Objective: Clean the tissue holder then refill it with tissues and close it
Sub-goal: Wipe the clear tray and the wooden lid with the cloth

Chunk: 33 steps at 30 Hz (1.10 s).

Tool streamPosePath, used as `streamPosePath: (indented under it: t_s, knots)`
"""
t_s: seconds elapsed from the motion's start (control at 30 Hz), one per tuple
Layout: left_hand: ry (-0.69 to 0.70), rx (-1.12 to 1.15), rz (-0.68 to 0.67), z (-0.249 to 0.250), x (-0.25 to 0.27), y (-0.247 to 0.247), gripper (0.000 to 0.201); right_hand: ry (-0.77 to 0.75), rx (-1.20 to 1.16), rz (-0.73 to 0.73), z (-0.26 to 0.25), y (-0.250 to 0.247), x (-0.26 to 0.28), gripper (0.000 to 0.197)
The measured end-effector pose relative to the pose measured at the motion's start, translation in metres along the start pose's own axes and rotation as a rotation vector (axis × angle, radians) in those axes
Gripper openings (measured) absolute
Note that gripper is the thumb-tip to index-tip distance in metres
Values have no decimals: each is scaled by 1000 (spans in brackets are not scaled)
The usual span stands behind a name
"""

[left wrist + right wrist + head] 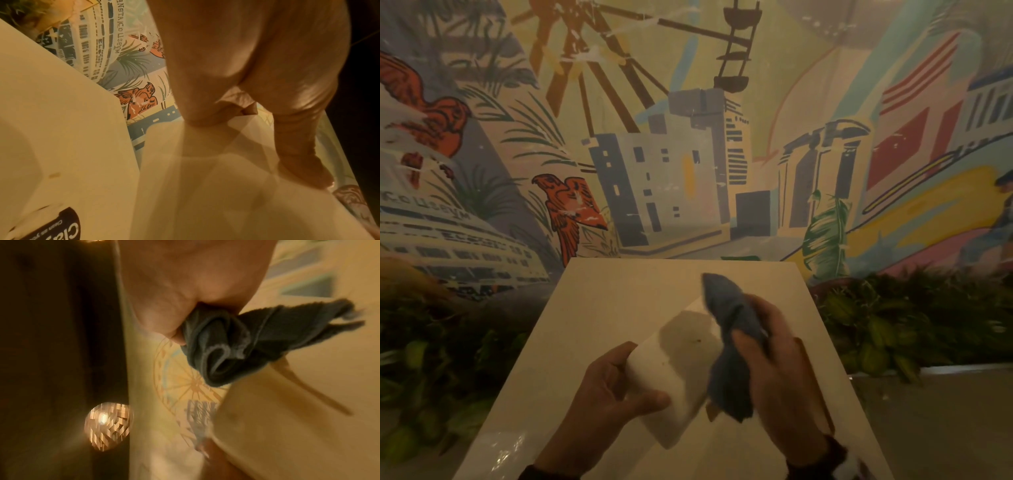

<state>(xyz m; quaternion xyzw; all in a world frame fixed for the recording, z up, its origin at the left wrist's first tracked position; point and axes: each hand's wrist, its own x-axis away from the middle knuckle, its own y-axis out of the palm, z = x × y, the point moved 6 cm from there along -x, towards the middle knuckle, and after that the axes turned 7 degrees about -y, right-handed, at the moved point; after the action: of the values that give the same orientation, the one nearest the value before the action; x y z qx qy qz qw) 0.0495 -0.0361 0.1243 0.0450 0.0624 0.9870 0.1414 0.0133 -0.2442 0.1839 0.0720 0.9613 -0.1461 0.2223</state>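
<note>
Tissue holder (671, 387): white, rectangular, speckled.

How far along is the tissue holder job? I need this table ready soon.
Still the cleaning stage. The left hand grips the white tissue holder on the table, while the right hand holds a bunched blue-grey cloth against it. Small brown specks still show on the holder's surface. Nothing looks finished yet: no tissues are visible, so refilling and closing remain.
</note>
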Motion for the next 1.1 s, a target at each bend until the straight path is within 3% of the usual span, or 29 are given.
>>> streamPosePath:
  t_s: [0.1,0.2,0.27,0.33,0.4,0.47,0.63,0.7,0.77,0.83,0.9,1.0,1.1]
  knots:
    - [28,31,-38,4,0,9,56,-159,198,-264,-20,53,1,41]
    - [12,34,-51,-3,-3,5,73,-397,566,-376,-14,87,16,54]
    - [-22,99,-21,-10,-6,-5,51,-480,529,-428,-16,90,19,51]
    - [-45,90,-73,-19,-10,-8,56,-594,429,-443,-14,84,25,44]
    - [-21,121,23,-15,-4,-17,38,-554,391,-465,1,70,26,44]
    - [21,124,18,-10,3,-18,59,-416,414,-446,19,55,16,47]
    - [-3,96,24,-4,2,-6,64,-273,526,-441,18,66,-2,57]
    - [24,102,-9,-2,2,-1,61,-304,466,-449,-1,82,4,54]
    - [14,111,1,0,3,-4,52,-434,410,-470,-14,90,14,47]
    - [13,84,27,-1,5,-10,44,-588,400,-506,-10,84,24,42]
    - [4,108,15,-1,7,-12,41,-618,410,-500,10,67,21,41]
    - [-55,124,23,-5,10,-14,61,-419,515,-359,45,39,-4,42]
    - [-58,67,7,-6,7,-6,63,-229,622,-327,52,40,-22,56]
